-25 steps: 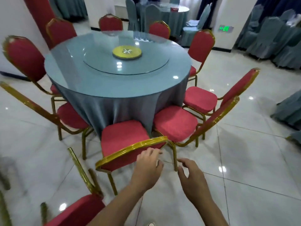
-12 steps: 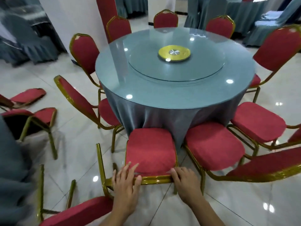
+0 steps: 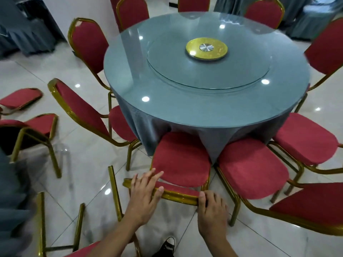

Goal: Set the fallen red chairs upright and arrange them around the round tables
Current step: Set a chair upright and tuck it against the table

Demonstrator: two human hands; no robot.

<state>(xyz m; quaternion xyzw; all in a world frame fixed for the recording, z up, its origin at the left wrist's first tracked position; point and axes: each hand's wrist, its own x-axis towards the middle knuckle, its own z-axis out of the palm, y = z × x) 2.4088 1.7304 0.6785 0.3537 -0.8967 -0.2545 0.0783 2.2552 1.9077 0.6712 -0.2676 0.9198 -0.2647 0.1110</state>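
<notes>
A red chair (image 3: 181, 160) with a gold frame stands upright right in front of me, its seat tucked against the grey cloth of the round table (image 3: 194, 108). My left hand (image 3: 143, 198) lies on the top rail of its backrest with fingers straight and spread. My right hand (image 3: 211, 214) rests on the right end of that rail, fingers over it, thumb on its near side. A fallen red chair (image 3: 78, 236) lies at my lower left, legs pointing up. Two more fallen chairs (image 3: 37, 125) lie on the floor at the left.
Several upright red chairs (image 3: 250, 171) ring the table, close together on both sides. A glass turntable with a gold hub (image 3: 206, 49) sits on top. A white pillar (image 3: 78, 8) stands at the back left. Grey-draped tables (image 3: 24, 34) lie beyond. Glossy white tile floor.
The view has swung right to left and moved closer. Both hands came onto the backrest rail and the chair has slid in towards the table.
</notes>
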